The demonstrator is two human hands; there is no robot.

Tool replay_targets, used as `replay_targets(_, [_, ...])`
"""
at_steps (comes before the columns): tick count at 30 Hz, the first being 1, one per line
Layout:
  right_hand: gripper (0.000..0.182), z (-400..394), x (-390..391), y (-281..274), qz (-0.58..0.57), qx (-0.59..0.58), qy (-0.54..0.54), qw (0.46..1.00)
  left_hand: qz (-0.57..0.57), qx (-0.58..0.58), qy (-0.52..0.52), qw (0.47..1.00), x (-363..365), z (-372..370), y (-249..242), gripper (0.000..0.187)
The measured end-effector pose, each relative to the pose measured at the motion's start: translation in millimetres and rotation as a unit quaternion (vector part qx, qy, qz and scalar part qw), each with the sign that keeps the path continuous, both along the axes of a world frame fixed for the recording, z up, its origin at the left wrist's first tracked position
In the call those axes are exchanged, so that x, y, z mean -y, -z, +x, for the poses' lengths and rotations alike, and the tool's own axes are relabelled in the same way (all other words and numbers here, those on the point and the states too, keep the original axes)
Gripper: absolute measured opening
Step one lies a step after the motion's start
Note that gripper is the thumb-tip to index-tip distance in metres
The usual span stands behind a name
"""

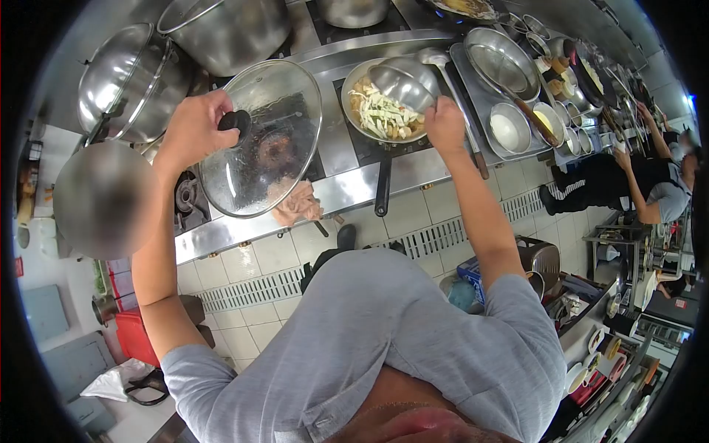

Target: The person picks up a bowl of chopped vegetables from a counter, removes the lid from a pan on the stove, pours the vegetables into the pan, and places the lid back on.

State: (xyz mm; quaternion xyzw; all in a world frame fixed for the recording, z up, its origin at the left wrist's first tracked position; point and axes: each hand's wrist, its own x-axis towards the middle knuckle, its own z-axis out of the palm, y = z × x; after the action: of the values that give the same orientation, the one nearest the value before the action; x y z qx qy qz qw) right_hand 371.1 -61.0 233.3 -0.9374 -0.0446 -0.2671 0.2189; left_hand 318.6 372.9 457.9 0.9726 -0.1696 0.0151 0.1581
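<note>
My left hand [193,131] pinches the black knob of a round glass lid [284,118], raised and tilted above the stove to the left of the pan. My right hand [445,125] grips the rim of a shiny metal bowl [405,81]. That bowl is tipped over the far right part of a frying pan [351,111], hiding some of what is inside. Pale shredded vegetable pieces [384,114] lie on top of brownish food in the pan. The pan's black handle points toward me over the counter edge.
A crumpled cloth [297,203] hangs at the stove's front edge [340,188]. Large metal pots [225,33] stand at the back left. To the right, a ladle [449,81] lies beside a tray with bowls [509,127]. Another person [650,184] works farther right.
</note>
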Motion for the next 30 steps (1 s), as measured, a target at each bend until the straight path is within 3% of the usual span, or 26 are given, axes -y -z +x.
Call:
replay_targets(6, [0.018,5.5,28.6,-13.2,0.059,0.058,0.058,0.995,-0.001,-0.017,0.009,1.000,26.4,18.5,0.3,0.033])
replay_targets(9, [0.021,-1.2,49.8,-5.5,0.169,-0.050,0.116,0.978,0.013,0.004,0.053,0.999,41.3,41.6,12.8,0.032])
replay_targets(11, [0.016,-31.6,60.2,-16.3,0.376,-0.081,0.113,0.916,0.015,0.044,0.099,0.994,51.6,64.5,29.3,0.033])
replay_targets(13, [0.011,-65.6,72.9,-22.7,0.587,-0.096,0.121,0.795,0.027,0.060,0.129,0.989,72.9,85.7,40.3,0.034])
replay_targets(15, [0.005,-111.0,88.1,-13.8,0.669,-0.094,0.128,0.726,0.046,0.054,0.133,0.989,101.3,100.7,46.9,0.034])
replay_targets(24, [0.010,-363.0,108.0,57.9,0.704,-0.111,0.295,0.636,0.116,-0.009,0.200,0.973,225.0,172.3,126.1,0.041])
replay_targets(30, [0.009,-460.8,93.1,85.9,0.743,-0.037,0.385,0.546,0.190,-0.033,0.211,0.958,279.2,186.8,153.5,0.047])
